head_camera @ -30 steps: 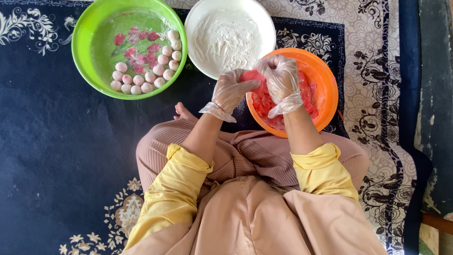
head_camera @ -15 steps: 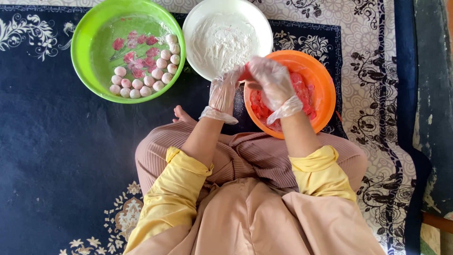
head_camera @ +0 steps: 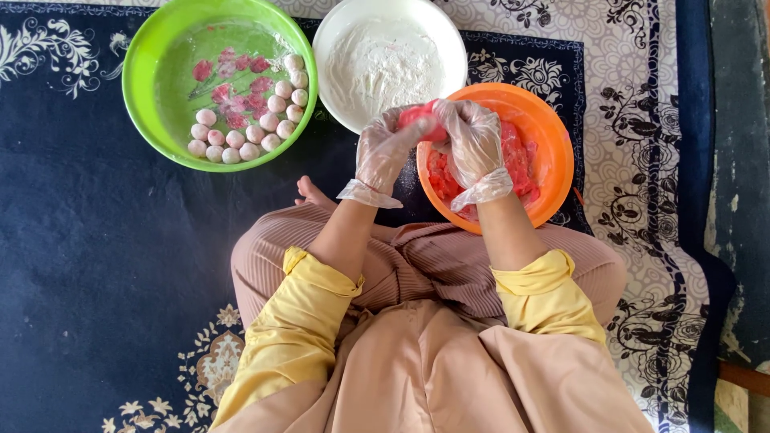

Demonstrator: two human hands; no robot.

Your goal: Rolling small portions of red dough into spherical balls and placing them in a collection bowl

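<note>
Two gloved hands, left hand [head_camera: 383, 152], right hand [head_camera: 473, 144], grips closed round pink lump [head_camera: 419, 118]; above orange bowl [head_camera: 553, 152]

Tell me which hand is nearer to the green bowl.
Left. The left hand is up by the white bowl, right of the green bowl. The right hand is farther right, over the orange bowl. Both pinch a red lump.

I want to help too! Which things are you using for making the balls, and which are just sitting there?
In use:
- pink dough lump, pressed between left hand and right hand
- orange bowl of pink dough
- white bowl of flour
- green bowl with floured balls

Just lying about:
- patterned carpet
</note>
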